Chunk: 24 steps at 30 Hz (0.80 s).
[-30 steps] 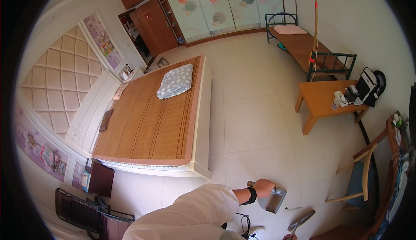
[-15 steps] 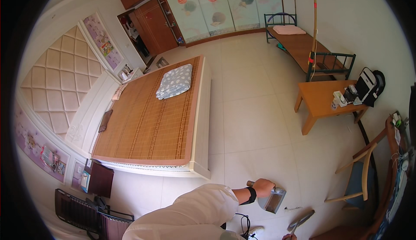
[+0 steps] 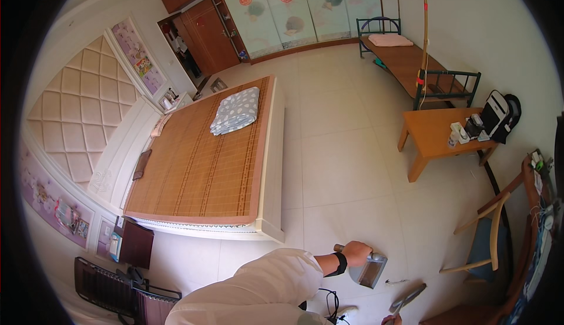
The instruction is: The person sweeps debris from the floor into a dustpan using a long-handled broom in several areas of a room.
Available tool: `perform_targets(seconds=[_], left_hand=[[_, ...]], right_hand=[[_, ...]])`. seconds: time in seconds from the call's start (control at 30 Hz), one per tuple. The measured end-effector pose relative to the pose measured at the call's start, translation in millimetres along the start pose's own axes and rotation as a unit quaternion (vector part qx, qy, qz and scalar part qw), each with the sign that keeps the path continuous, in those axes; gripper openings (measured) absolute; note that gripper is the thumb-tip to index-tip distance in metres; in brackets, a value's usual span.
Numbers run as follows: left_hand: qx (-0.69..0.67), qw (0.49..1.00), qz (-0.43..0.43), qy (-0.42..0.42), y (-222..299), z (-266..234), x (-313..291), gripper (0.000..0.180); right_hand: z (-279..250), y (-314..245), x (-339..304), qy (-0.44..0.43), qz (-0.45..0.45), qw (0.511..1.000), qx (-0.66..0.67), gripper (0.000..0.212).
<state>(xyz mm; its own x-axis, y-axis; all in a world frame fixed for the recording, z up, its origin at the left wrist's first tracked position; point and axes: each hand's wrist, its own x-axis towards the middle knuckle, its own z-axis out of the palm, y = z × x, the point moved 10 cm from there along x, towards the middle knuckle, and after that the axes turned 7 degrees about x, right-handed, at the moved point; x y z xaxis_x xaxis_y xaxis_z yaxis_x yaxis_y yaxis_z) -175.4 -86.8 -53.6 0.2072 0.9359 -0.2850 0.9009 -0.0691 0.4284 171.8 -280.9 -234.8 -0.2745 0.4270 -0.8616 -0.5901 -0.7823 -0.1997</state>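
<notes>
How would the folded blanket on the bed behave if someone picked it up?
The blanket is probably floppy, judging by its soft creases and rounded folds. Lifted by a corner, it may fall open: no tie shows. Pushed, it would likely slide or bunch, since it lies flat on the mat.

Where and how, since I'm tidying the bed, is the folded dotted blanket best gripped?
Probably two-handed, under opposite edges of the dotted blanket, from the foot of the bed: it lies flat in folded layers near that end.
</notes>
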Motion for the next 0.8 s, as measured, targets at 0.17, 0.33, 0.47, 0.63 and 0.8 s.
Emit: perform_targets(seconds=[0.17,0.33,0.47,0.63,0.8], left_hand=[[-0.002,1.000,0.002,0.003,0,0,0,0.018],[-0.001,1.000,-0.006,0.000,-1,0,-2,0.019],[0.000,1.000,-0.001,-0.002,0,0,-3,0.019],[0.004,1.000,-0.004,0.006,0,-2,-3,0.019],[0.004,1.000,0.000,-0.001,1,-2,-4,0.018]], right_hand=[[16,6,-4,-0.016,0.025,1.000,0.008,0.018],[11,15,2,-0.019,0.081,0.995,0.054,0.018],[-1,0,9,-0.006,-0.016,1.000,-0.025,0.018],[-2,11,8,0.018,0.018,0.999,0.025,0.018],[2,12,1,0.062,0.034,0.997,0.016,0.020]])
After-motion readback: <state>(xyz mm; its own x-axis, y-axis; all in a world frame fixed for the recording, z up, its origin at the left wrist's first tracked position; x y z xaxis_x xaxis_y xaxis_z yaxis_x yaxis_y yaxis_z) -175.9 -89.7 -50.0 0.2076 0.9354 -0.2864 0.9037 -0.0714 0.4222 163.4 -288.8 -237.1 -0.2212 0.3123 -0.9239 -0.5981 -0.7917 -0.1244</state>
